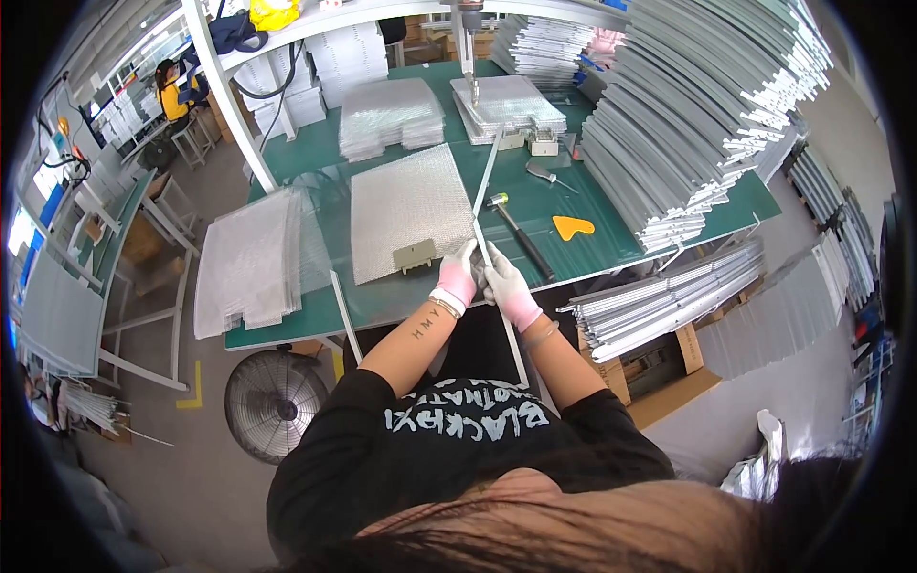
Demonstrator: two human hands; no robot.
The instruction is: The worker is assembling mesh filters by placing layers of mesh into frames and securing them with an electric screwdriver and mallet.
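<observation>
Both of my gloved hands are closed on a long, thin silver metal strip (487,180) at the table's near edge. The strip slants from the middle of the table down toward my lap. My left hand (459,276) grips it from the left and my right hand (510,289) from the right, close together; the fingertips are partly hidden. A silvery mesh panel (406,205) lies just beyond my left hand, with a small metal block (414,255) on its near edge. Right of the strip lies a hammer (523,241) with a black handle.
A screwdriver (549,176) and a yellow flat piece (573,226) lie on the green table (611,244). Mesh stacks (392,115) stand behind, under a press (470,48). A tall panel stack (683,124) rises at right. Clear sheets (250,258) overhang the left edge. A floor fan (275,406) stands below.
</observation>
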